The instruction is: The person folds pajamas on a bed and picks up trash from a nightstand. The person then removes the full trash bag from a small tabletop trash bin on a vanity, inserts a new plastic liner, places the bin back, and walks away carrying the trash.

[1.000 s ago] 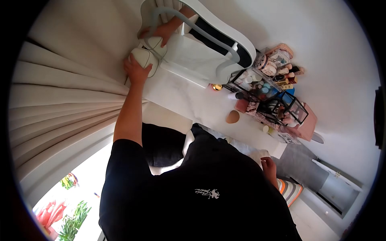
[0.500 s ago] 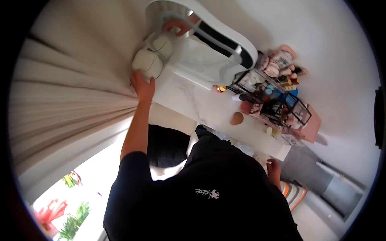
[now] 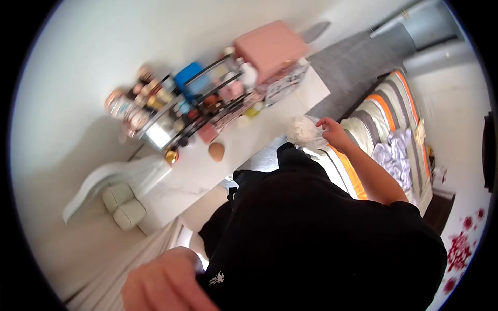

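Observation:
My right hand (image 3: pixel 336 135) is out past the near end of the white table. Its fingers are closed at the edge of a clear plastic bag (image 3: pixel 305 129) with something pale and crumpled inside. Low in the view and close to the camera is my left hand (image 3: pixel 166 280); it is blurred, and its fingertips are hard to make out. Nothing can be seen in it. A cream rounded case (image 3: pixel 124 206) stands at the table's far left end, beside the white-framed mirror (image 3: pixel 111 173), apart from both hands.
On the marble-patterned table (image 3: pixel 189 181) lie a brown egg-shaped item (image 3: pixel 216 151) and a gold ball (image 3: pixel 171 156). Black-framed organizers (image 3: pixel 207 93) with cosmetics and a pink box (image 3: pixel 271 49) line the wall. A striped bed (image 3: pixel 384 109) stands to the right, with a curtain (image 3: pixel 119 264) at lower left.
My left hand has left the cream case and come back close to the camera. The view has swung right, bringing the bed and the bag at my right hand into sight.

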Demonstrator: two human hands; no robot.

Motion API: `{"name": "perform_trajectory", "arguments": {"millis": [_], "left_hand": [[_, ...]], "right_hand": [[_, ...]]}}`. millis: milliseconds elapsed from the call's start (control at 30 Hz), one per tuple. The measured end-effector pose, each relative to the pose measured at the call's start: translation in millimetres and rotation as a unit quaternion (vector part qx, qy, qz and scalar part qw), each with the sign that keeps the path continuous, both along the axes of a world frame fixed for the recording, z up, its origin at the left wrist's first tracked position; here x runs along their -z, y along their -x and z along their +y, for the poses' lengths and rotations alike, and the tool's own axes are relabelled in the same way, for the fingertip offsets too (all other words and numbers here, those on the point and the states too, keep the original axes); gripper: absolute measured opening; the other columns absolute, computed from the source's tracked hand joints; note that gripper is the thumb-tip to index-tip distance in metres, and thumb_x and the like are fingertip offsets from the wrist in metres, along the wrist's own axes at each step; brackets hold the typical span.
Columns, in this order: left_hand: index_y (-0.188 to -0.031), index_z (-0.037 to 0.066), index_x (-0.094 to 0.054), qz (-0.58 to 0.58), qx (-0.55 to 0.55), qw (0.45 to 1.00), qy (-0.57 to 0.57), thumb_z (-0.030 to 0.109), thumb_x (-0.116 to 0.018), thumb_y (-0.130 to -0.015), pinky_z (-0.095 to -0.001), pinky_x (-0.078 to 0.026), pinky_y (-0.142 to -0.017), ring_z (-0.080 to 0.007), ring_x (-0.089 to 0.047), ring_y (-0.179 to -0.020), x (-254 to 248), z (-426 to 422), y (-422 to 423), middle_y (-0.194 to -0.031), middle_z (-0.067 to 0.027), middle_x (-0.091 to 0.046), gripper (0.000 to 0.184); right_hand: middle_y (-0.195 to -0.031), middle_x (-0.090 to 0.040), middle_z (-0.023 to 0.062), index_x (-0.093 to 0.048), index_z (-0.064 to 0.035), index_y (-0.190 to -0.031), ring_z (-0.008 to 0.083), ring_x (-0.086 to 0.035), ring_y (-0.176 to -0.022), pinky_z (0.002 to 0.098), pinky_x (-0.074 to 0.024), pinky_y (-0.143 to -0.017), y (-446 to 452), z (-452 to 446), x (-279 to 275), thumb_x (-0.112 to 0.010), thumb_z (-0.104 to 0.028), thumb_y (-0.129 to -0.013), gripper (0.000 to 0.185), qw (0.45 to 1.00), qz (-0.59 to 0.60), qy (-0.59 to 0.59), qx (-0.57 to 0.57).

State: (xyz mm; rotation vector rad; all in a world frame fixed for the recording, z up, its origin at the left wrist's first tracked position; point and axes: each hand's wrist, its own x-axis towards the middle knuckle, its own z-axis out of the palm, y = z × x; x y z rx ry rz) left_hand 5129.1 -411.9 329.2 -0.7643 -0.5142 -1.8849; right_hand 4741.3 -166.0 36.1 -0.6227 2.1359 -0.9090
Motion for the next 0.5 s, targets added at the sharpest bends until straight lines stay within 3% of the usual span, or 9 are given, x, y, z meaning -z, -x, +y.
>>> {"name": "perform_trajectory", "arguments": {"millis": [33,100,167,233,267,367,400,433,500], "left_hand": [[-0.076,0.003,-0.071,-0.001,0.026,1.0,0.008,-0.005,-0.068,-0.085,-0.0298,-0.062,-0.055,-0.0202,-0.069,-0.062,-13,4,25,-0.079,-0.0092,-0.071,0.012],[-0.103,0.005,-0.073,-0.066,0.066,0.976,0.198,0.01,-0.064,-0.099,-0.03,-0.061,-0.087,-0.0262,-0.067,-0.107,-29,13,84,-0.121,-0.01,-0.064,0.011],[-0.097,0.004,-0.072,0.036,0.087,0.98,0.173,0.006,-0.064,-0.098,-0.0317,-0.062,-0.084,-0.0248,-0.067,-0.103,-14,41,136,-0.111,-0.0091,-0.066,0.009],[-0.092,0.006,-0.073,-0.006,0.073,0.983,0.17,0.005,-0.064,-0.096,-0.0297,-0.062,-0.08,-0.0224,-0.066,-0.097,-13,77,209,-0.106,-0.0081,-0.066,0.01],[-0.087,0.008,-0.073,-0.064,0.146,0.97,0.185,0.005,-0.065,-0.095,-0.0268,-0.06,-0.074,-0.0187,-0.065,-0.093,-18,86,237,-0.103,-0.005,-0.067,0.012],[-0.083,0.01,-0.072,-0.13,0.192,0.957,0.174,0.004,-0.065,-0.095,-0.0253,-0.058,-0.069,-0.0164,-0.065,-0.09,-19,129,346,-0.099,-0.0012,-0.067,0.015],[-0.08,0.011,-0.071,-0.137,0.085,0.987,-0.022,0.004,-0.065,-0.094,-0.025,-0.056,-0.066,-0.0157,-0.066,-0.082,-22,201,408,-0.092,-0.0001,-0.067,0.017],[-0.08,0.011,-0.071,-0.14,0.108,0.984,-0.018,0.004,-0.065,-0.094,-0.025,-0.056,-0.066,-0.0157,-0.066,-0.082,-29,222,436,-0.092,-0.0001,-0.067,0.017],[-0.08,0.011,-0.072,-0.019,0.185,0.96,-0.209,0.003,-0.068,-0.093,-0.025,-0.056,-0.064,-0.0175,-0.065,-0.074,-58,274,521,-0.087,-0.0011,-0.067,0.015]], "right_hand": [[-0.095,-0.052,0.0025,-0.067,-0.0089,-0.109,0.0143,-0.052,-0.087,0.027,-0.0447,-0.074,6,16,-1,-0.052,0.01,-0.073,0.043,1.0,-0.001,0.008,0.026],[-0.102,-0.053,0.0023,-0.065,-0.0091,-0.11,0.0142,-0.053,-0.085,0.0267,-0.0437,-0.076,22,45,-7,-0.05,0.009,-0.073,0.043,0.998,-0.029,-0.018,0.059],[-0.103,-0.057,0.005,-0.067,-0.0092,-0.107,0.0192,-0.057,-0.096,0.0319,-0.0468,-0.083,48,87,11,-0.051,0.006,-0.072,0.042,0.995,-0.012,-0.023,0.096],[-0.1,-0.058,0.0054,-0.068,-0.0083,-0.104,0.0192,-0.058,-0.096,0.0328,-0.047,-0.084,80,133,38,-0.052,0.006,-0.071,0.039,0.991,-0.01,-0.019,0.13],[-0.097,-0.059,0.0058,-0.069,-0.0075,-0.101,0.0191,-0.058,-0.097,0.0327,-0.0468,-0.084,96,157,54,-0.053,0.006,-0.071,0.036,0.992,0.013,-0.016,0.128],[-0.099,-0.063,0.009,-0.069,-0.0081,-0.102,0.0252,-0.06,-0.096,0.037,-0.0486,-0.085,147,229,94,-0.056,0.002,-0.078,0.029,0.984,-0.017,-0.037,0.174],[-0.097,-0.064,0.0112,-0.069,-0.0085,-0.101,0.0272,-0.061,-0.098,0.0381,-0.0489,-0.086,177,269,112,-0.057,0.0,-0.08,0.025,0.982,-0.009,-0.057,0.182],[-0.099,-0.065,0.0138,-0.07,-0.0094,-0.1,0.03,-0.062,-0.102,0.0398,-0.0498,-0.087,199,276,100,-0.056,-0.001,-0.083,0.024,0.969,-0.066,-0.069,0.226],[-0.102,-0.066,0.0152,-0.07,-0.0099,-0.099,0.0319,-0.063,-0.103,0.0408,-0.0507,-0.087,226,319,90,-0.057,-0.001,-0.082,0.024,0.96,-0.018,-0.05,0.276]]}}
